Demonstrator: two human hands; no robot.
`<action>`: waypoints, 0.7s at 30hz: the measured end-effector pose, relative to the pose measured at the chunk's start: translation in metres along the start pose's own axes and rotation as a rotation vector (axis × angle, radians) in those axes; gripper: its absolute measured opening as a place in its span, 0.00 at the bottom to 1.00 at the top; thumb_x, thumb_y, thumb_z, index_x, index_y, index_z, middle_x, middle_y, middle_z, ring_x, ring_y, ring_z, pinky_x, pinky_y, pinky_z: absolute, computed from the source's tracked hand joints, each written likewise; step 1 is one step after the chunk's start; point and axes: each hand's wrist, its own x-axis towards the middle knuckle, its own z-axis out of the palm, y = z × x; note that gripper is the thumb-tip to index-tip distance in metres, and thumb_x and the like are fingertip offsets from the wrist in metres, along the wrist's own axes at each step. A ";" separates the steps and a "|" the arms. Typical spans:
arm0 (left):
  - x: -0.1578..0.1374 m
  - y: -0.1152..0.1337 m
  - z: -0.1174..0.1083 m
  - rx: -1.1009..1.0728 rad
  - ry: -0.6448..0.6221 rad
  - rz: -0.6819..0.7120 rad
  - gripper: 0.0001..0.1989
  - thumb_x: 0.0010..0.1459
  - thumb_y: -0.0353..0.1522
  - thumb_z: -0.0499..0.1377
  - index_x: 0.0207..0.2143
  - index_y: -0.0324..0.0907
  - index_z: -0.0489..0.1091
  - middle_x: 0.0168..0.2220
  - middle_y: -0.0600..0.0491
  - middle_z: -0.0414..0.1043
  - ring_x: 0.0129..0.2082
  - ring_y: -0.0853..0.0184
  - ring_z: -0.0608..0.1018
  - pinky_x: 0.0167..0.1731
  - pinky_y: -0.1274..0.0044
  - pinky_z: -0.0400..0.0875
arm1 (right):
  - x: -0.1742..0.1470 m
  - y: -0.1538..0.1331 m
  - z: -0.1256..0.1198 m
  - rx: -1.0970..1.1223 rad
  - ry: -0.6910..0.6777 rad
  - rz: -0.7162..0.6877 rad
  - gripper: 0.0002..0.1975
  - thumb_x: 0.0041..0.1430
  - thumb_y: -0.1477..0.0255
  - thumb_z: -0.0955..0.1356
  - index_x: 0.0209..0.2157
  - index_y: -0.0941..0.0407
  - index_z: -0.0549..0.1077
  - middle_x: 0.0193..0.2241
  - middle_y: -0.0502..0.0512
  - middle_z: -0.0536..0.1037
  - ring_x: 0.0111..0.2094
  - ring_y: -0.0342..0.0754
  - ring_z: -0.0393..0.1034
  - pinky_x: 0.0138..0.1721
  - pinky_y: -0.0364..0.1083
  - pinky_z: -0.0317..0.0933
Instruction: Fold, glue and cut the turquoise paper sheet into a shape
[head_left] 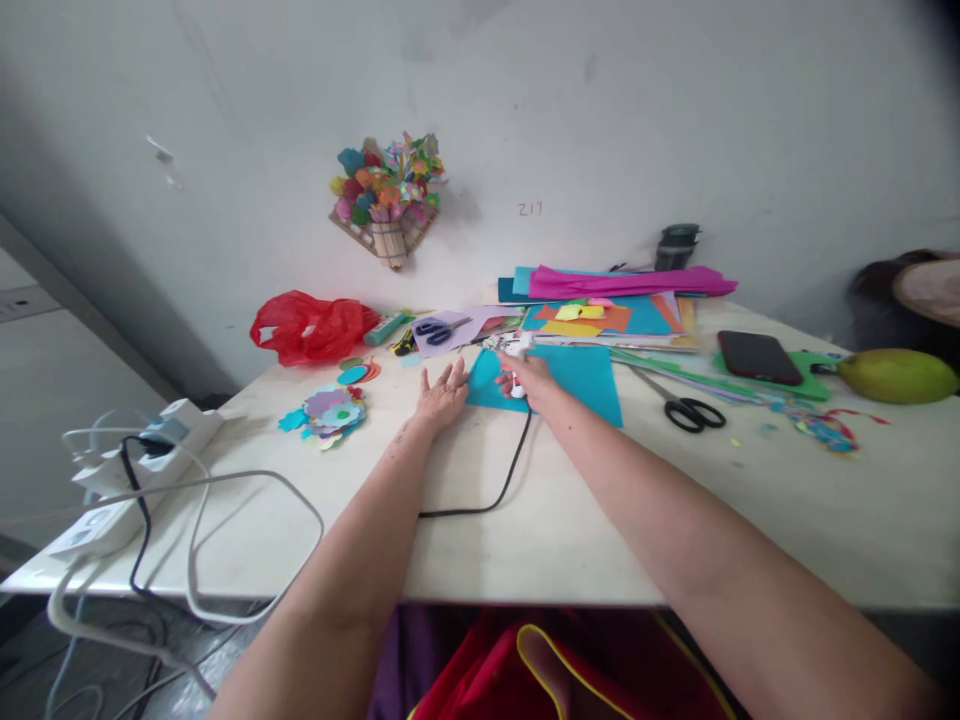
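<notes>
Gripping white, black-corded glue gun, right hand was over thin blue rectangular sheet on pale tabletop; left hand lay spread, holding nothing, at sheet's left edge. Sheet seemed light, bendable, best held by edges.

A scuffed, pale grey wall with small red writing and a paper-flower decoration rises behind the light-coloured desk. Dark floor shows lower left; the light is soft.

Left hand is spread, right hand curled.
</notes>
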 end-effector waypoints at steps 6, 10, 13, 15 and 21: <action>0.008 0.003 -0.015 -0.333 0.202 -0.198 0.23 0.56 0.36 0.44 0.54 0.45 0.60 0.57 0.54 0.56 0.59 0.63 0.54 0.56 0.65 0.44 | 0.000 -0.001 0.011 -0.090 0.023 -0.090 0.19 0.48 0.55 0.66 0.26 0.58 0.66 0.11 0.47 0.68 0.11 0.40 0.62 0.11 0.38 0.55; 0.009 0.020 -0.029 -0.774 0.057 -0.239 0.18 0.46 0.34 0.53 0.40 0.37 0.72 0.36 0.49 0.75 0.42 0.63 0.73 0.43 0.75 0.65 | 0.001 -0.002 0.020 -0.095 0.051 -0.122 0.21 0.45 0.52 0.66 0.26 0.58 0.68 0.14 0.48 0.68 0.13 0.38 0.61 0.13 0.37 0.55; 0.006 0.036 -0.037 -1.044 -0.045 -0.257 0.19 0.43 0.31 0.55 0.40 0.35 0.70 0.28 0.51 0.74 0.33 0.67 0.74 0.36 0.77 0.67 | -0.001 -0.005 0.027 -0.041 0.057 -0.144 0.23 0.47 0.52 0.64 0.31 0.58 0.71 0.23 0.51 0.72 0.20 0.39 0.65 0.18 0.38 0.59; 0.002 0.045 -0.042 -1.083 -0.036 -0.241 0.15 0.42 0.29 0.54 0.36 0.37 0.70 0.25 0.54 0.72 0.30 0.69 0.74 0.34 0.77 0.67 | -0.004 -0.007 0.031 -0.034 0.026 -0.141 0.24 0.49 0.52 0.63 0.36 0.57 0.71 0.28 0.52 0.73 0.24 0.41 0.67 0.21 0.38 0.60; -0.007 0.057 -0.046 -1.120 -0.025 -0.211 0.09 0.40 0.26 0.53 0.28 0.38 0.68 0.22 0.55 0.69 0.26 0.71 0.72 0.28 0.79 0.67 | -0.013 -0.012 0.037 -0.085 -0.031 -0.132 0.22 0.48 0.53 0.63 0.37 0.56 0.71 0.34 0.54 0.74 0.33 0.45 0.68 0.28 0.41 0.63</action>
